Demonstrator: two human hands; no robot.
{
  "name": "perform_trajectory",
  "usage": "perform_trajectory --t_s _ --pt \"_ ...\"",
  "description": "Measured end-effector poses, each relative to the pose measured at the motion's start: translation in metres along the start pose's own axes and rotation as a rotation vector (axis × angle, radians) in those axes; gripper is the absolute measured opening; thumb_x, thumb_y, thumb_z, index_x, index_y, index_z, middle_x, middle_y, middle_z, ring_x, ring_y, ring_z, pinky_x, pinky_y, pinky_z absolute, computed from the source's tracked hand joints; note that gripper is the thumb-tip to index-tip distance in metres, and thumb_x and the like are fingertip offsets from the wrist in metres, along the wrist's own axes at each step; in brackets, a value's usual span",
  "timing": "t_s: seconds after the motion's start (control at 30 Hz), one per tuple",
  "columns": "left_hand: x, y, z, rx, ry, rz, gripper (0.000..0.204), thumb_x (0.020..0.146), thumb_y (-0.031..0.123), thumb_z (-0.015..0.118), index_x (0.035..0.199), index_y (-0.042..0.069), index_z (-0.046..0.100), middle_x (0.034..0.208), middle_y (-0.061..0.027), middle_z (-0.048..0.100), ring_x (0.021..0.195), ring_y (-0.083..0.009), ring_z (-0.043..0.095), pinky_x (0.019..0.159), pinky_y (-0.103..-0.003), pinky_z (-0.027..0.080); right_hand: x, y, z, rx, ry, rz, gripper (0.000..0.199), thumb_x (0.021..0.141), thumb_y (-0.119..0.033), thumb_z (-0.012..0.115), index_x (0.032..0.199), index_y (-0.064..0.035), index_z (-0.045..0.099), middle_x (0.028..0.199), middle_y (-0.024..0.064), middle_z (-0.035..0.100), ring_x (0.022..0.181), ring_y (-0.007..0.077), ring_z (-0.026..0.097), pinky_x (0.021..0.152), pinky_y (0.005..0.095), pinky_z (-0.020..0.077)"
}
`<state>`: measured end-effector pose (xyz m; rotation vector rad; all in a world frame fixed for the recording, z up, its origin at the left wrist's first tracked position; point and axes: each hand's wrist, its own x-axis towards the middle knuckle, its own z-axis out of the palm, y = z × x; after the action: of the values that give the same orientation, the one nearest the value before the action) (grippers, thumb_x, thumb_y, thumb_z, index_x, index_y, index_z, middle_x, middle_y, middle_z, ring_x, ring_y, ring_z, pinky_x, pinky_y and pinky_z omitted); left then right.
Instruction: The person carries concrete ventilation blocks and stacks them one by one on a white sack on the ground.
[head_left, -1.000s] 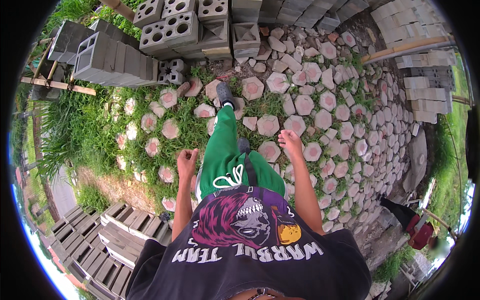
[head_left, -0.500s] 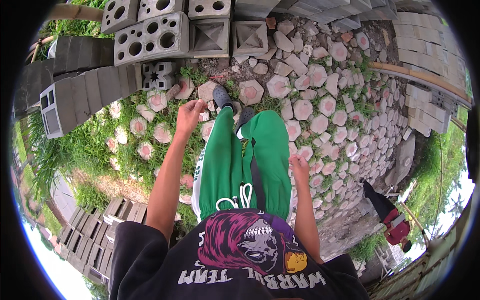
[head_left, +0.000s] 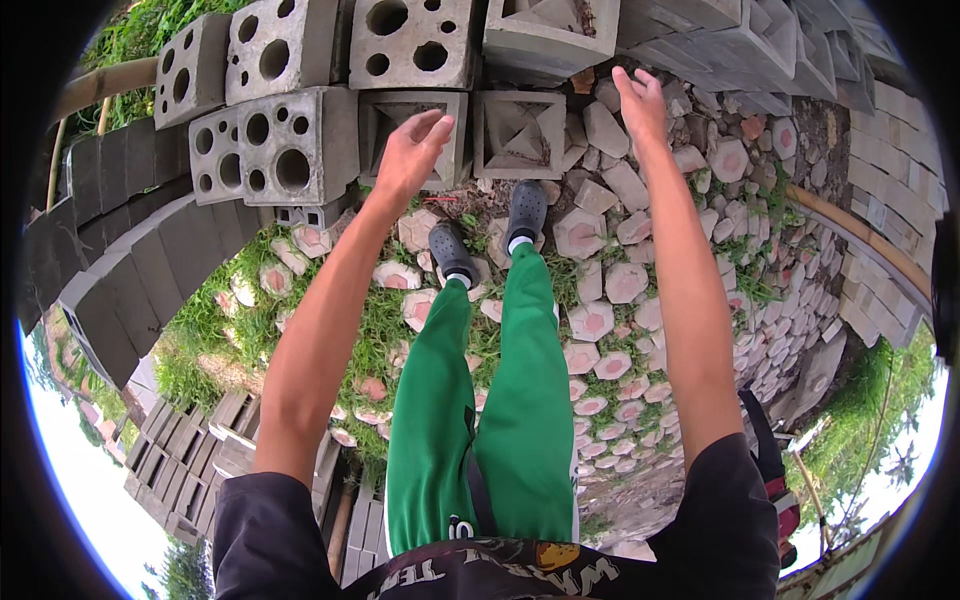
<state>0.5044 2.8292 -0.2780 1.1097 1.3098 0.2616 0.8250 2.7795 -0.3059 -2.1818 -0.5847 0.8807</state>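
Both arms reach forward toward a stack of grey concrete blocks. My left hand point(head_left: 408, 155) hovers before a hollow block with a recessed, pyramid-like face point(head_left: 455, 165) and hides part of it. Its fingers are loosely bent with nothing visible in them. Beside that block is a similar recessed block point(head_left: 518, 140), and a larger one point(head_left: 550, 40) rests above. My right hand point(head_left: 642, 102) is raised to the right of these two, fingers apart and empty, over broken stone pieces. Whether either hand touches a block I cannot tell.
Blocks with round holes point(head_left: 292, 135) are stacked to the left. Hexagonal pavers point(head_left: 580, 235) and grass cover the uneven ground around my feet. A bamboo pole point(head_left: 845, 220) runs along the right, near stacked pale blocks point(head_left: 890, 170). Another person point(head_left: 775, 470) is at the lower right.
I have stepped closer to the stack, with one foot now farther forward. Both hands have risen and reached out toward the blocks, and the right hand's fingers have spread.
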Motion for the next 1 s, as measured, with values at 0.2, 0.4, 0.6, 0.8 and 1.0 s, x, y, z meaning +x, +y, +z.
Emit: perform_trajectory --t_s 0.2,0.4,0.6,0.8,1.0 --pt "0.154 0.049 0.034 0.230 0.281 0.233 0.070 0.083 0.045 0.062 0.129 -0.006 0.046 0.127 -0.0219 0.054 0.119 -0.0296 0.053 0.100 -0.036 0.040 0.103 -0.032 0.052 -0.013 -0.122 0.048 0.071 0.081 -0.038 0.067 0.137 -0.0033 0.040 0.128 0.0237 0.053 0.115 0.0258 0.054 0.096 0.0401 0.0419" --pt "0.216 0.099 0.064 0.607 0.337 0.171 0.057 0.084 0.044 0.054 0.117 -0.003 0.055 0.108 -0.0287 0.061 0.106 -0.0401 0.059 0.090 -0.046 0.046 0.142 0.014 0.071 -0.021 -0.173 0.100 0.066 0.074 -0.033 0.073 0.122 0.0047 0.048 0.122 0.0229 0.057 0.112 0.0309 0.057 0.093 0.0385 0.0438" --pt "0.234 0.089 0.070 0.893 0.305 0.067 0.059 0.086 0.041 0.058 0.124 -0.002 0.047 0.122 -0.0252 0.056 0.116 -0.0372 0.054 0.097 -0.043 0.043 0.132 0.010 0.075 0.459 -0.282 0.088 0.063 0.070 -0.003 0.069 0.127 0.0006 0.043 0.119 0.0184 0.056 0.108 0.0271 0.055 0.093 0.0364 0.0421" --pt "0.174 0.081 0.090 0.750 0.270 -0.006 0.045 0.087 0.033 0.055 0.111 -0.004 0.047 0.105 -0.0291 0.061 0.103 -0.0440 0.058 0.090 -0.049 0.045 0.099 0.017 0.036 0.399 -0.415 0.110 0.062 0.069 0.002 0.060 0.128 0.0000 0.042 0.116 0.0157 0.056 0.105 0.0247 0.055 0.090 0.0356 0.0428" --pt "-0.010 0.023 0.117 0.557 0.250 -0.195 0.048 0.085 0.029 0.055 0.119 -0.003 0.043 0.093 -0.0334 0.062 0.092 -0.0487 0.059 0.086 -0.053 0.045 -0.053 0.057 -0.034 0.338 -0.514 0.260 0.067 0.067 0.002 0.058 0.132 -0.0016 0.042 0.116 0.0113 0.058 0.105 0.0220 0.055 0.093 0.0327 0.0416"
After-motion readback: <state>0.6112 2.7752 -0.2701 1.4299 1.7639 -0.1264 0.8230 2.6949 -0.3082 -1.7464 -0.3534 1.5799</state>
